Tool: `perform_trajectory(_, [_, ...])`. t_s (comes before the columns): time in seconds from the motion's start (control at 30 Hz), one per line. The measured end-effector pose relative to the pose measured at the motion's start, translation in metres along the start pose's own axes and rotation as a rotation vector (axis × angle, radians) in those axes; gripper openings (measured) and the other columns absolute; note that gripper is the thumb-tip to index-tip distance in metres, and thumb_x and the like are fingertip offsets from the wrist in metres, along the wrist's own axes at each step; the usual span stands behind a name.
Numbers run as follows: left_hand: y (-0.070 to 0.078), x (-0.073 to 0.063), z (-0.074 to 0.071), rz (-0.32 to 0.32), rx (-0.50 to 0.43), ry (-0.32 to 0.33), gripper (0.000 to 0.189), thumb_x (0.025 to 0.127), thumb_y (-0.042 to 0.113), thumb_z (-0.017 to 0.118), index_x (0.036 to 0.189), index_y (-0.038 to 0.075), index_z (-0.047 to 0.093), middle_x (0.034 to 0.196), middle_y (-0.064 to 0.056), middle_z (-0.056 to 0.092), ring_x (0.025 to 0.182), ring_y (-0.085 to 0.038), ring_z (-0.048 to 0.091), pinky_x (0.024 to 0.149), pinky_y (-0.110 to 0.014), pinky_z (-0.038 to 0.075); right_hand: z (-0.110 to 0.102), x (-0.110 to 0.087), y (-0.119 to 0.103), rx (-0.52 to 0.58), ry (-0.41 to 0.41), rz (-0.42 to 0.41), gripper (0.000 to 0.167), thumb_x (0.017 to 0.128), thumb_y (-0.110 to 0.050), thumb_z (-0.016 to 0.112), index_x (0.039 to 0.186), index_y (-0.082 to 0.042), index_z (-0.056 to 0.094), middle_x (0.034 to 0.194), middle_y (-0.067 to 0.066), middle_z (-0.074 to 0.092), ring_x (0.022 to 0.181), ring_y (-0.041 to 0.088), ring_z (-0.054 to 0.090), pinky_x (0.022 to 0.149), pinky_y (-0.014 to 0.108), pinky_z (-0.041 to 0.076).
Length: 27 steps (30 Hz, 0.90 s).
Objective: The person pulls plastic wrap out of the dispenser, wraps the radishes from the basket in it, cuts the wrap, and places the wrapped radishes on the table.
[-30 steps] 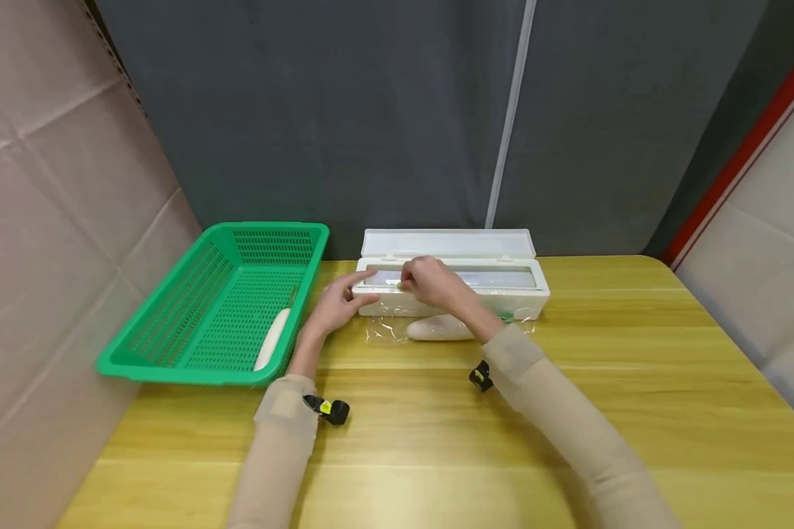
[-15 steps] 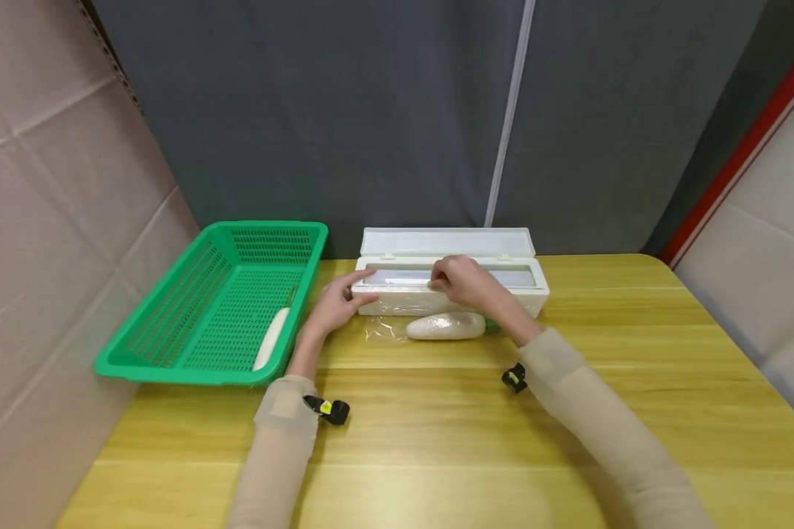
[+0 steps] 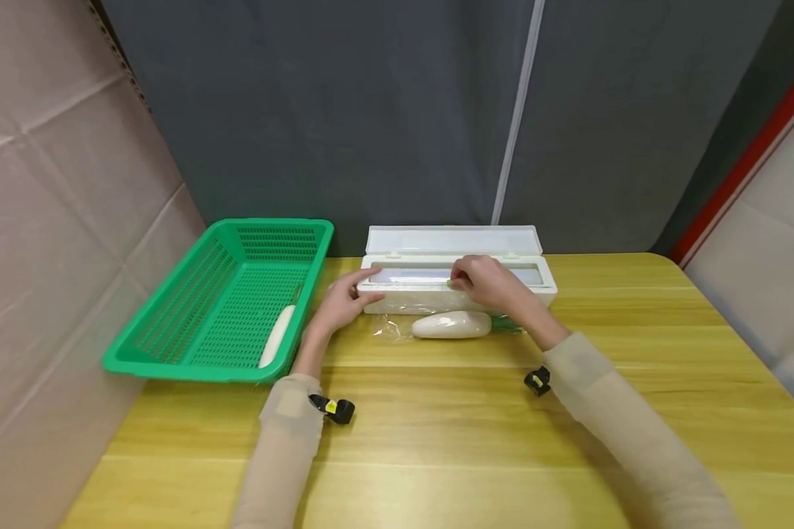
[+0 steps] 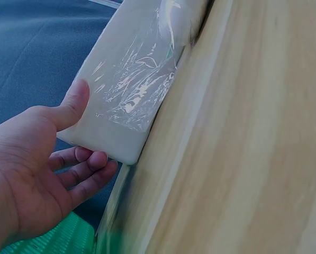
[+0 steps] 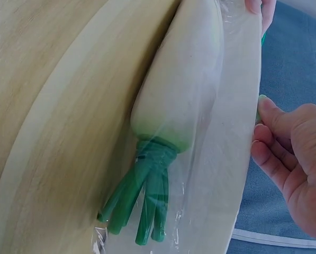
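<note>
A white cling film dispenser box (image 3: 406,300) stands on the table with its lid (image 3: 454,239) raised at the back. My left hand (image 3: 340,301) grips its left end, thumb on one face and fingers at the end edge in the left wrist view. Along the front rim, my right hand (image 3: 490,283) pinches a small green slide cutter (image 3: 449,283), mostly hidden by thumb and fingers. Clear cling film (image 4: 139,79) hangs down the box front. It covers a white radish (image 3: 451,325) with green stalks (image 5: 144,196), lying in front of the box.
A green plastic basket (image 3: 192,371) stands to the left, near my left forearm. Inside it, another white radish (image 3: 277,336) leans along the right wall. A grey curtain (image 3: 344,132) hangs behind the wooden table (image 3: 423,433).
My right hand has slid right along the box's front rim with the slide cutter, uncovering more of the wrapped radish and its stalks. My left hand stays at the box's left end.
</note>
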<state>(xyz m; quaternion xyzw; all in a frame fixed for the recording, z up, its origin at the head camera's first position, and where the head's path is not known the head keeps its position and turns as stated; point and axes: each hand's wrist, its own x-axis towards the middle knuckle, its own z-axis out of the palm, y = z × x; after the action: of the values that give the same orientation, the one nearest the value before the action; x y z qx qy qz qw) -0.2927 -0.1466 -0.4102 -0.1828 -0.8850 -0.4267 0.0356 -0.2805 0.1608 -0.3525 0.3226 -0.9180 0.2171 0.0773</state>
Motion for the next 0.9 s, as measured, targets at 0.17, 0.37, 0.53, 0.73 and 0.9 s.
perform_trajectory(0.17, [0.002,0.001,0.001,-0.011,0.005,-0.004,0.056,0.093,0.031,0.075,0.145,0.021,0.057,0.133,-0.006,0.061,0.063,-0.015,0.052,0.060,-0.029,0.044,-0.004,-0.004,0.002,-0.019,0.001,0.006,0.005,0.094,-0.007,0.072,0.094,-0.002,0.072,0.090,0.009,0.070,0.081,0.022,0.065,0.075,0.039,0.055])
perform_trajectory(0.37, [0.004,0.002,0.001,-0.005,-0.005,-0.003,0.056,0.093,0.030,0.075,0.145,0.020,0.057,0.132,-0.006,0.061,0.063,-0.015,0.051,0.059,-0.029,0.044,-0.009,-0.012,0.010,-0.046,0.015,0.023,0.005,0.093,-0.007,0.073,0.092,-0.003,0.071,0.088,0.008,0.069,0.078,0.022,0.064,0.073,0.040,0.055])
perform_trajectory(0.53, [0.004,0.002,0.000,-0.004,-0.006,-0.004,0.056,0.093,0.029,0.076,0.145,0.019,0.057,0.129,-0.007,0.062,0.064,-0.015,0.051,0.060,-0.029,0.044,-0.014,-0.019,0.018,-0.070,0.020,0.026,0.005,0.092,-0.006,0.074,0.091,-0.002,0.071,0.086,0.008,0.068,0.076,0.022,0.062,0.071,0.040,0.054])
perform_trajectory(0.73, [0.003,0.001,0.000,-0.015,-0.005,-0.002,0.056,0.093,0.030,0.076,0.145,0.020,0.057,0.129,-0.007,0.062,0.064,-0.015,0.052,0.061,-0.030,0.044,-0.020,-0.031,0.032,-0.088,0.026,0.039,0.005,0.092,-0.004,0.074,0.091,-0.003,0.070,0.086,0.007,0.067,0.074,0.021,0.060,0.068,0.040,0.053])
perform_trajectory(0.9, [0.002,0.000,0.000,-0.025,-0.011,-0.004,0.056,0.093,0.030,0.076,0.145,0.020,0.057,0.129,-0.007,0.062,0.066,-0.016,0.052,0.062,-0.031,0.044,-0.024,-0.039,0.041,-0.096,0.039,0.028,0.005,0.091,-0.003,0.074,0.090,-0.002,0.069,0.085,0.008,0.067,0.075,0.022,0.061,0.070,0.042,0.053])
